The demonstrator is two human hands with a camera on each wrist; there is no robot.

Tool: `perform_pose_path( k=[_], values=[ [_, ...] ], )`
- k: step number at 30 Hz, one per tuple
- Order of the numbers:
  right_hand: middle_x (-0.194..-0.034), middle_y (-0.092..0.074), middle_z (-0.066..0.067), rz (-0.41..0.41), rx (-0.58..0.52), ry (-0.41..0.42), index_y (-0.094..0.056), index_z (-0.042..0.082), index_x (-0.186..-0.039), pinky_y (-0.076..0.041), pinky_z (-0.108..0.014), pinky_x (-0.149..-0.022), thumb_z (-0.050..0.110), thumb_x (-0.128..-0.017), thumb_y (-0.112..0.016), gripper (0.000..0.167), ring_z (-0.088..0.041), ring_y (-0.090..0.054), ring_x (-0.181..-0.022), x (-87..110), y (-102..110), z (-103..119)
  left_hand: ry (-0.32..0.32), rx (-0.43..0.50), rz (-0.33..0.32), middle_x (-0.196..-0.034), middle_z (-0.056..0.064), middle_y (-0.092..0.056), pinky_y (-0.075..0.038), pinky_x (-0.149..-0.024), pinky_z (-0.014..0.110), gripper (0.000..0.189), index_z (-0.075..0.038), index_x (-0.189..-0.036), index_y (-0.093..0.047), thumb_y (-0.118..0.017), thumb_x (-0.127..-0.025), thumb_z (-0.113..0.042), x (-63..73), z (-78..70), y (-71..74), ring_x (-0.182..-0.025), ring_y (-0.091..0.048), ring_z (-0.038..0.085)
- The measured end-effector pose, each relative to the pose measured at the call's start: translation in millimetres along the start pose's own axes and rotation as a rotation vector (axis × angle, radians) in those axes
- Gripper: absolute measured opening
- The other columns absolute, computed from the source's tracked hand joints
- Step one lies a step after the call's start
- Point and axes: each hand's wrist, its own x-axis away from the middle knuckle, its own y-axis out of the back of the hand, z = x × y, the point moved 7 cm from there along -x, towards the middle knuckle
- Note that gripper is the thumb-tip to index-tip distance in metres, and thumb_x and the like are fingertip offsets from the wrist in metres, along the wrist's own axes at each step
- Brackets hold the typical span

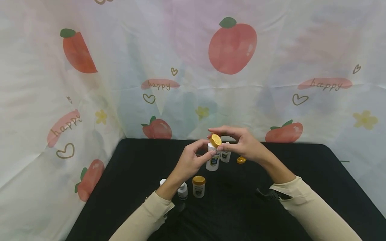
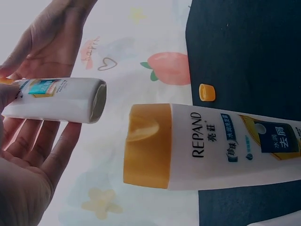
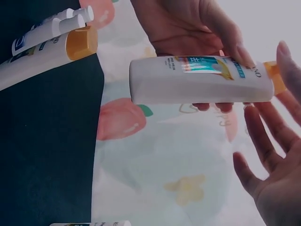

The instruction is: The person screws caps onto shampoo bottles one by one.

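Above the table my left hand grips a white shampoo bottle, its thumb along the label side. My right hand pinches a gold cap between thumb and fingers at the bottle's top. The cap sits tilted there in the head view; how firmly it is seated cannot be told. In the right wrist view, the held bottle lies across the left palm, and its gold cap is partly hidden by the right thumb.
Behind the held bottle stands another white bottle, partly covered. A loose gold cap lies right of it on the black table. Nearer stands a gold-capped shampoo bottle, beside a small white bottle and another white top behind my left forearm.
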Motion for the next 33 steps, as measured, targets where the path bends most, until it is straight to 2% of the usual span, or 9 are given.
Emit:
perform_pose_path(
  k=[6,14,19,23,27,33],
  values=[
    [-0.130,-0.066,-0.003,0.004,-0.059,-0.024,-0.063,0.011,-0.136,-0.046,-0.029,-0.106,0.001,-0.093,-0.071,0.046,-0.021,-0.059,-0.125,-0.8,-3,-2,-0.016,0.003,-0.002,-0.105,0.005,-0.070,-0.059,-0.077,0.028,0.025,-0.013,-0.123,-0.068,-0.069,-0.099,-0.019,-0.2,-0.7,-0.6,-0.098,-0.067,0.023],
    [-0.127,-0.066,-0.003,-0.064,-0.042,-0.055,-0.067,0.015,-0.131,-0.046,-0.030,-0.107,0.004,-0.091,-0.075,0.043,-0.020,-0.060,-0.124,1.1,-3,-5,-0.040,-0.026,-0.032,-0.104,0.005,-0.070,-0.059,-0.074,0.027,0.026,-0.014,-0.124,-0.068,-0.068,-0.099,-0.020,0.8,-0.7,-1.0,-0.095,-0.067,0.017],
    [-0.127,-0.066,-0.001,-0.070,-0.028,-0.067,-0.068,0.018,-0.131,-0.045,-0.032,-0.108,0.005,-0.091,-0.075,0.042,-0.019,-0.059,-0.124,2.4,-2,-5,-0.042,-0.028,-0.038,-0.104,0.004,-0.070,-0.059,-0.075,0.027,0.026,-0.014,-0.124,-0.068,-0.069,-0.099,-0.020,1.3,1.0,-1.1,-0.096,-0.067,0.017],
    [-0.124,-0.067,-0.002,-0.079,-0.019,-0.063,-0.070,0.018,-0.128,-0.046,-0.034,-0.107,0.004,-0.093,-0.073,0.038,-0.019,-0.061,-0.119,4.0,2,-6,-0.039,-0.033,-0.037,-0.102,0.003,-0.070,-0.059,-0.075,0.027,0.028,-0.014,-0.125,-0.068,-0.070,-0.098,-0.020,1.6,1.3,-0.1,-0.094,-0.067,0.016],
    [-0.119,-0.068,-0.002,-0.088,-0.018,-0.056,-0.072,0.017,-0.124,-0.048,-0.030,-0.102,0.003,-0.092,-0.073,0.035,-0.021,-0.062,-0.114,5.5,6,-6,-0.032,-0.037,-0.036,-0.101,0.005,-0.070,-0.059,-0.075,0.027,0.029,-0.013,-0.125,-0.068,-0.071,-0.098,-0.021,1.6,2.0,1.1,-0.092,-0.066,0.016],
    [-0.112,-0.070,-0.003,-0.095,-0.019,-0.043,-0.075,0.012,-0.121,-0.049,-0.033,-0.099,-0.001,-0.092,-0.072,0.032,-0.021,-0.062,-0.106,5.7,9,-4,-0.018,-0.038,-0.041,-0.101,0.005,-0.070,-0.059,-0.076,0.027,0.029,-0.013,-0.124,-0.068,-0.072,-0.097,-0.022,1.9,4.6,3.2,-0.092,-0.066,0.017]
  ],
)
